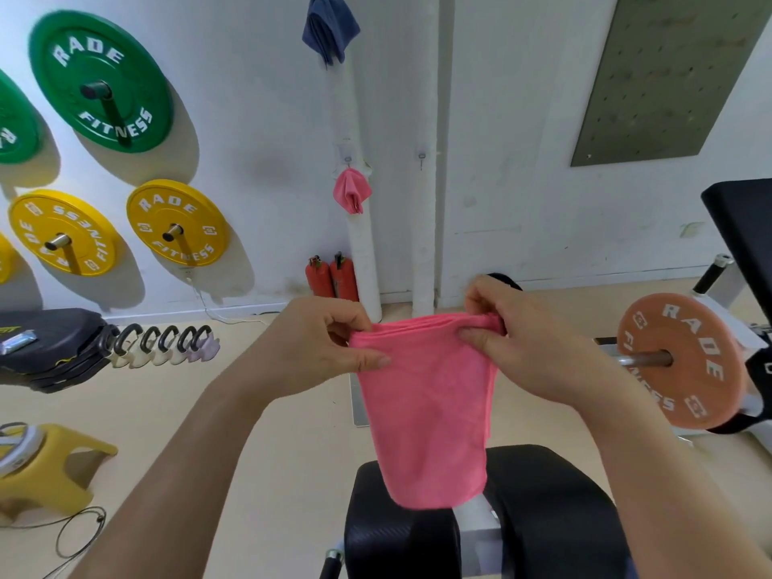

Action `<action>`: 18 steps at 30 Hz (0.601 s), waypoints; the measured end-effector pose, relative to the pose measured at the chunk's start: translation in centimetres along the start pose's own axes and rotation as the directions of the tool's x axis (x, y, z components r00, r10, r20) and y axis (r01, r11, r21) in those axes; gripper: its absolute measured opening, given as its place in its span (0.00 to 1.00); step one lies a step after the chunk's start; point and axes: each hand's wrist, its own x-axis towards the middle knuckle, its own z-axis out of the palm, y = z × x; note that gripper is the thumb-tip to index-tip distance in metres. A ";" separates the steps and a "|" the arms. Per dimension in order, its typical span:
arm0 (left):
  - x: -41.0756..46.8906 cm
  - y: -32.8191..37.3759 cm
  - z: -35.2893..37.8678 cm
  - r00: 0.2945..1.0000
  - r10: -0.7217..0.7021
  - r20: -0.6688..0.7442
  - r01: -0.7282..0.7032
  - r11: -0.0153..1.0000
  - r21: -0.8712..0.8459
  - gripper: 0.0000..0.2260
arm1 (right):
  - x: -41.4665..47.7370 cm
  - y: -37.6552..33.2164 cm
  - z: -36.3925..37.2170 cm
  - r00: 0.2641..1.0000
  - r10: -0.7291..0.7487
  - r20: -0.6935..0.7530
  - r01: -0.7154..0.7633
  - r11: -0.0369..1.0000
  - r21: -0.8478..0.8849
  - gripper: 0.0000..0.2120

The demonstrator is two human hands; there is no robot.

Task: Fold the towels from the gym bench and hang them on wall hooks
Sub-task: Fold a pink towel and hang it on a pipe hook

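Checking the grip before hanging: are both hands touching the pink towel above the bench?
Touching. Head view shows the left hand and right hand each pinching a top corner of the pink towel.

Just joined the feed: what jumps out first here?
A pink towel held up at centre, left hand and right hand pinching its top edge above the black bench. Behind, a second pink towel and a blue towel hang on the wall, green plates and yellow plates to their left.

Towel [426,411] hangs between the hands [330,344] [526,344] over the bench [555,516], wall [259,119] behind.
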 end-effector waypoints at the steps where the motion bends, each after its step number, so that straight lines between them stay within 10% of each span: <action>1: 0.0 0.1 -0.3 1.000 -0.012 0.023 0.011 0.999 0.047 0.10 | 0.1 -0.1 -0.1 0.999 -0.035 0.017 0.036 0.999 -0.010 0.12; 5: 0.1 0.6 -1.4 0.999 -0.006 0.049 -0.005 0.976 0.220 0.10 | 0.6 -0.5 -0.5 0.990 -0.069 0.125 0.071 0.998 -0.004 0.11; 12: 1.0 -1.4 0.4 0.994 -0.081 -0.077 0.082 0.997 0.009 0.11 | 3.2 0.1 -0.2 0.957 0.105 0.269 -0.010 0.943 -0.332 0.11; 18: 2.8 -7.5 2.6 0.970 -0.205 -0.130 0.234 0.933 0.273 0.12 | 6.9 2.5 5.2 0.903 0.320 0.289 -0.314 0.947 -0.067 0.10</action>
